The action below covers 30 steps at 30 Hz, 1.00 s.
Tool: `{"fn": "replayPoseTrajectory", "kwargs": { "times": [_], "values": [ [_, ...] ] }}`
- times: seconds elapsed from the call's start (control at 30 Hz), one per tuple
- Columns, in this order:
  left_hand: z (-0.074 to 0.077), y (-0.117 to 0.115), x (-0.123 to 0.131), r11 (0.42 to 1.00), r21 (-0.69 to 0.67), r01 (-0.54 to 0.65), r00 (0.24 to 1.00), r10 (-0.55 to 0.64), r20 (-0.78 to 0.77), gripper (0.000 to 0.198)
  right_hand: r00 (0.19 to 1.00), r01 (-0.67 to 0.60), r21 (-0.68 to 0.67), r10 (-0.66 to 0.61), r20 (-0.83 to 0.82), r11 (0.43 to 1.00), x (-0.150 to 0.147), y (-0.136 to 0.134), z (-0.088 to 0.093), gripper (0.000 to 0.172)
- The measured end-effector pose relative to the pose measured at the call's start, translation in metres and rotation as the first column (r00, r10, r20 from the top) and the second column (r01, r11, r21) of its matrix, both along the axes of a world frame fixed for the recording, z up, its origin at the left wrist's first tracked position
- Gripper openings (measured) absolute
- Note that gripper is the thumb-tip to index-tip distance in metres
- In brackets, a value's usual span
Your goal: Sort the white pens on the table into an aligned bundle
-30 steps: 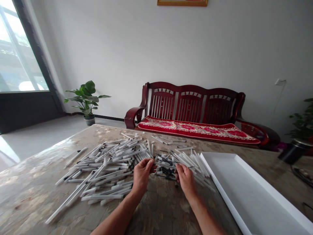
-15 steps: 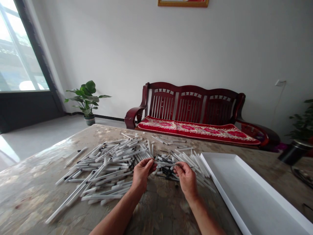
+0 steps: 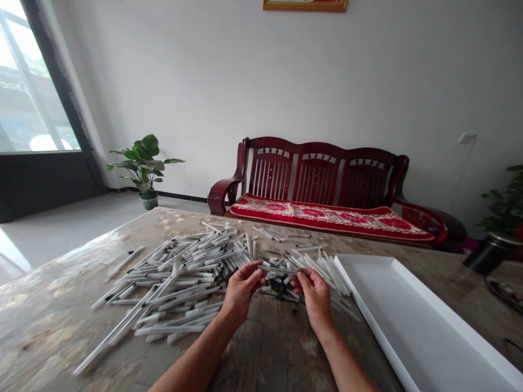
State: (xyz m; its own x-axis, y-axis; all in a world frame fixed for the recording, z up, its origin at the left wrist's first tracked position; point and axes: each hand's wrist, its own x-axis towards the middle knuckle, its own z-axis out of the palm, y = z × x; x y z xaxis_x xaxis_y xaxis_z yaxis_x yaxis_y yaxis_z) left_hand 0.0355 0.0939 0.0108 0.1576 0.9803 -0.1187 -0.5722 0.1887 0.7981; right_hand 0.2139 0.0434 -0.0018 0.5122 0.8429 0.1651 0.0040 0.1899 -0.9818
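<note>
- your left hand (image 3: pixel 240 289) had its grip closed in a pinch, thumb against fingers, on one end of a slim pale tube (image 3: pixel 278 270).
- your right hand (image 3: pixel 317 295) had its grip pinched just as narrowly on the other end, so the tube lay roughly level between your two hands.
- you held that tube above a cluster of dark pieces (image 3: pixel 281 288); their exact shapes were too small to tell.
- to the left of your left hand, a large heap of tubes (image 3: pixel 188 298), many with dark ends, was spread over the table (image 3: pixel 261 354).
- just beyond your right hand lay a looser bunch of pale tubes (image 3: pixel 327 268), near the edge of a shallow white tray (image 3: pixel 425 316).
- across the table from you stood a dark red wooden bench (image 3: pixel 318 147) with a patterned red mat (image 3: pixel 327 215) along its seat.
</note>
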Motion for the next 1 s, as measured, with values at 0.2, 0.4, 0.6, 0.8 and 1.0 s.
{"fn": "replayPoseTrajectory", "kwargs": {
  "times": [0.2, 0.4, 0.6, 0.8, 1.0],
  "values": [
    [0.002, -0.002, 0.0, 0.999, 0.032, -0.027, 0.997, 0.029, -0.073, 0.049, 1.0, -0.018, 0.004, 0.018, 0.002, 1.0, -0.002, -0.002, 0.003, 0.044],
    [0.002, 0.0, -0.001, 0.998, 0.041, -0.042, 0.999, 0.043, -0.019, 0.05, 0.972, -0.231, -0.069, 0.226, -0.069, 0.971, -0.009, -0.011, 0.013, 0.05],
    [0.003, -0.001, -0.003, 0.999, 0.016, -0.035, 0.999, 0.036, -0.031, 0.048, 0.944, -0.315, -0.124, 0.297, -0.142, 0.941, -0.012, -0.014, 0.017, 0.06],
    [0.002, -0.003, -0.002, 0.994, -0.069, -0.084, 0.995, 0.087, 0.044, 0.038, 0.962, -0.263, -0.067, 0.267, 0.054, 0.962, -0.013, -0.012, 0.011, 0.054],
    [0.006, -0.002, -0.003, 0.964, -0.239, -0.118, 0.984, 0.146, 0.101, 0.011, 0.876, -0.268, 0.032, 0.23, 0.424, 0.963, -0.006, -0.011, -0.002, 0.038]
  ]
}}
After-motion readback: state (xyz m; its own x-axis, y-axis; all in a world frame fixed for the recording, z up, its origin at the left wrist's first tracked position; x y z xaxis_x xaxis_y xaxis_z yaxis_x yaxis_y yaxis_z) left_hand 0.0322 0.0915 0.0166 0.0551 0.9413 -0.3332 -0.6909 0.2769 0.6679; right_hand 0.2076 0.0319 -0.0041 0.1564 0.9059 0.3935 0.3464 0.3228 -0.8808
